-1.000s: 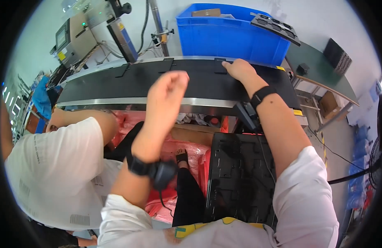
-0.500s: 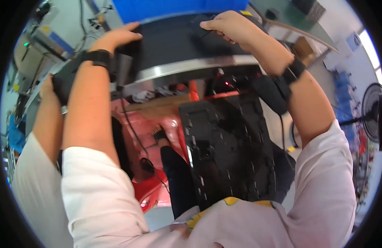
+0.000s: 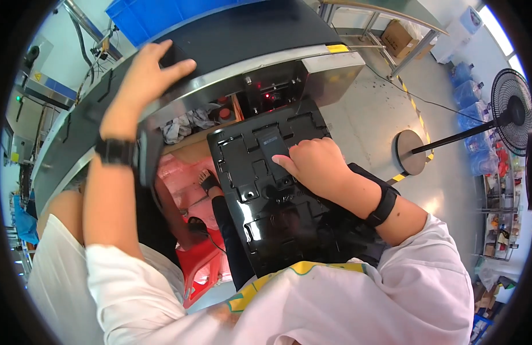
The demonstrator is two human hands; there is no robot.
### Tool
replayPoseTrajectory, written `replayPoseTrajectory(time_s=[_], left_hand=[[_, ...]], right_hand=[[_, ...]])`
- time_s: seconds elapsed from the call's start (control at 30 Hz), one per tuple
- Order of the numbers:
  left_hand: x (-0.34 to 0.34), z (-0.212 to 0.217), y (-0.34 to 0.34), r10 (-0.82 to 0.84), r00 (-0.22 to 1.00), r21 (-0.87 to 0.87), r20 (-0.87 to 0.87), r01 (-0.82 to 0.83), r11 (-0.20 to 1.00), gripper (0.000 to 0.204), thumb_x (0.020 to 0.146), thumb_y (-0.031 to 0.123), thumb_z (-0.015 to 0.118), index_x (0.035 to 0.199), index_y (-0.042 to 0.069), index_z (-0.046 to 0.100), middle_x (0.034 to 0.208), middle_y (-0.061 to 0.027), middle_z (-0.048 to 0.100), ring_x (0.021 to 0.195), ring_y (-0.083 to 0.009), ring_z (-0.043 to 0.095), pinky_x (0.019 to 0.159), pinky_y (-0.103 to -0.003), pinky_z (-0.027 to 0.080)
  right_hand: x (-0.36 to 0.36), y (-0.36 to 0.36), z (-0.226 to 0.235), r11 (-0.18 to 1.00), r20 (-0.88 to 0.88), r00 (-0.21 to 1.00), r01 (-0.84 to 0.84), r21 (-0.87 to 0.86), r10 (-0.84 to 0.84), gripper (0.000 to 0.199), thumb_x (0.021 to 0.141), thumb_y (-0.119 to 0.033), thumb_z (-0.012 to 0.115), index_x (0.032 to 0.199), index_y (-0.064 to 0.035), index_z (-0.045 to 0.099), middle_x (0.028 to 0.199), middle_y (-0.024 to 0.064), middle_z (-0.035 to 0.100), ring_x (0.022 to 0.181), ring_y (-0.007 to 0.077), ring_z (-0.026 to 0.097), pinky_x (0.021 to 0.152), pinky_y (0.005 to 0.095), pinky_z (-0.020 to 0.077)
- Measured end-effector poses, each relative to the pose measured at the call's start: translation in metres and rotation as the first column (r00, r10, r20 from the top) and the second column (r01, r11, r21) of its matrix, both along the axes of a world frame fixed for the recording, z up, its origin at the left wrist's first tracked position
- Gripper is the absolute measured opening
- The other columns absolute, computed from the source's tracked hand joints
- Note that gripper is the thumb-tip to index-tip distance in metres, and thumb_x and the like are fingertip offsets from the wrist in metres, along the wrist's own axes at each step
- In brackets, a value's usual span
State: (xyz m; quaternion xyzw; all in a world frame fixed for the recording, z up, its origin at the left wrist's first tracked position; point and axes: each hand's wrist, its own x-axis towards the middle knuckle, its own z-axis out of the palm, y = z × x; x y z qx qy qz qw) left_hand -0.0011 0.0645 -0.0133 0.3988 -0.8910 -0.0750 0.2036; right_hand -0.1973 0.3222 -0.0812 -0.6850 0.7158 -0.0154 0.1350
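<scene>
A grey workshop floor (image 3: 363, 115) extends to the right of a black-belted conveyor (image 3: 248, 34). A black moulded tray (image 3: 277, 233) lies below the conveyor's near edge, in front of the person. The left hand (image 3: 146, 75) is over the belt, thumb and fingers spread wide; whether it grips anything cannot be determined. The right hand (image 3: 317, 164) is over the tray, fingers partly curled, thumb extended beside a dark rectangular piece (image 3: 270, 141) in the tray's upper part; a firm hold cannot be confirmed.
</scene>
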Motion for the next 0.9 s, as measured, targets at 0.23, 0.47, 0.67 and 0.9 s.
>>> replayPoseTrajectory(time_s=[0.23, 0.47, 0.67, 0.9], left_hand=[[0.003, -0.018, 0.158, -0.379, 0.922, 0.095, 0.073, 0.372, 0.923, 0.071, 0.064, 0.032, 0.078, 0.122, 0.0, 0.052, 0.122, -0.0141, 0.048, 0.117, -0.0322, 0.046, 0.102, -0.041, 0.034], [0.014, -0.073, 0.176, -0.341, 0.917, 0.092, 0.206, 0.329, 0.94, 0.064, 0.073, 0.036, 0.071, 0.122, -0.001, 0.053, 0.129, -0.0185, 0.046, 0.123, -0.0319, 0.041, 0.108, -0.053, 0.022], [0.017, -0.101, 0.185, -0.325, 0.925, -0.078, 0.194, 0.345, 0.935, 0.052, 0.079, 0.031, 0.066, 0.121, 0.002, 0.054, 0.137, -0.0175, 0.043, 0.127, -0.0309, 0.042, 0.108, -0.051, 0.023], [0.01, -0.107, 0.195, -0.274, 0.947, -0.026, 0.166, 0.281, 0.959, 0.052, 0.088, 0.025, 0.057, 0.129, -0.005, 0.043, 0.14, -0.0242, 0.034, 0.132, -0.0338, 0.034, 0.109, -0.052, 0.021]], right_hand=[[-0.006, 0.028, -0.01, 0.846, 0.013, 0.959, -0.242, -0.475, 0.282, 0.028, 0.081, -0.024, 0.063, 0.105, -0.0093, 0.064, 0.112, 0.0078, 0.06, 0.108, 0.0223, 0.054, 0.092, 0.0422, 0.0405], [-0.008, 0.011, -0.029, 0.814, -0.077, 0.927, -0.359, -0.457, 0.366, 0.031, 0.081, -0.023, 0.065, 0.109, -0.0103, 0.064, 0.121, 0.0062, 0.057, 0.119, 0.0201, 0.05, 0.103, 0.0448, 0.0332], [-0.037, -0.036, 0.047, 0.855, 0.425, 0.808, -0.176, -0.488, 0.409, 0.018, 0.081, -0.012, 0.067, 0.093, 0.0015, 0.065, 0.09, 0.011, 0.065, 0.085, 0.0244, 0.062, 0.077, 0.0324, 0.0492], [-0.043, -0.171, 0.111, 0.926, 0.509, 0.82, -0.065, -0.372, 0.262, 0.052, 0.08, -0.05, 0.061, 0.081, 0.0017, 0.067, 0.071, 0.0118, 0.064, 0.066, 0.0203, 0.06, 0.06, 0.033, 0.0466]])
